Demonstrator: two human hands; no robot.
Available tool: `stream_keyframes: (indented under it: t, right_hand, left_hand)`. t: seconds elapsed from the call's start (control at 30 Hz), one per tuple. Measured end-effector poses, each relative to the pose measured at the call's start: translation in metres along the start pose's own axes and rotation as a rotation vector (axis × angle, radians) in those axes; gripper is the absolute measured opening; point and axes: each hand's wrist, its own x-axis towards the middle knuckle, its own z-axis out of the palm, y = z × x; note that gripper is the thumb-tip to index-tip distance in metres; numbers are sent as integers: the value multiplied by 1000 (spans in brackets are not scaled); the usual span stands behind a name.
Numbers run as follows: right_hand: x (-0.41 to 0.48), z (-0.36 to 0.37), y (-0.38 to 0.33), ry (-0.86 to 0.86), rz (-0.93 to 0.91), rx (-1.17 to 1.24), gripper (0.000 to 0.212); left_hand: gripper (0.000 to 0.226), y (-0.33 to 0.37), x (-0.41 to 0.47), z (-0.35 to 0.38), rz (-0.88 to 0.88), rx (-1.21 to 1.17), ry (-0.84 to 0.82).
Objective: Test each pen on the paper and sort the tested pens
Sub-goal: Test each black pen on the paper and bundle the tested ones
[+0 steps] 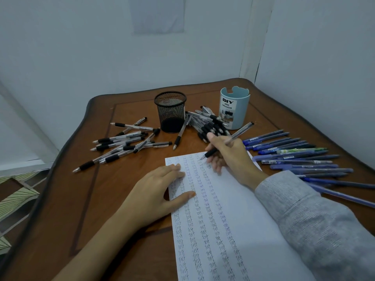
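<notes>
At the left of the frame, a loose heap of clear-barrelled pens with black grips (121,142) lay scattered across the brown wooden desk (60,199), tips pointing mostly toward the lower left. Below and to the right of that heap, your left hand (156,191) lay flat with its fingers straight and close together. Its fingertips and thumb pressed on the left edge of the white sheet of paper covered in columns of the word "Test" (213,230).

Above that hand, at upper centre, stood a black wire-mesh pen cup (170,111), upright, with one more black-grip pen (180,132) lying just beside its base on the right. Further right, a second, tighter pile of the same black-grip pens (209,122) sat between the mesh cup and a pale blue cylindrical desk organizer labelled "DIY" (235,107).

Just below that pile, your right hand (227,155) came out of a grey knitted sleeve (314,220). Its fingers were curled tight around a clear pen with a black grip (240,132). That pen was tilted up toward the upper right, and its tip rested on the paper near the top edge.

At the right of the frame, a fanned row of blue pens (300,159) lay on the desk beside the sheet.
</notes>
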Motion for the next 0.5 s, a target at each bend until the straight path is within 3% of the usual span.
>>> stream_keyframes:
  t: [0.23, 0.5]
  right_hand:
    - [-4, 3, 5, 202, -142, -373, 39]
    - [-2, 3, 7, 172, -168, -356, 35]
  left_hand:
    - [80, 1, 0, -1, -8, -5, -11]
    - [80, 2, 0, -1, -10, 3, -18]
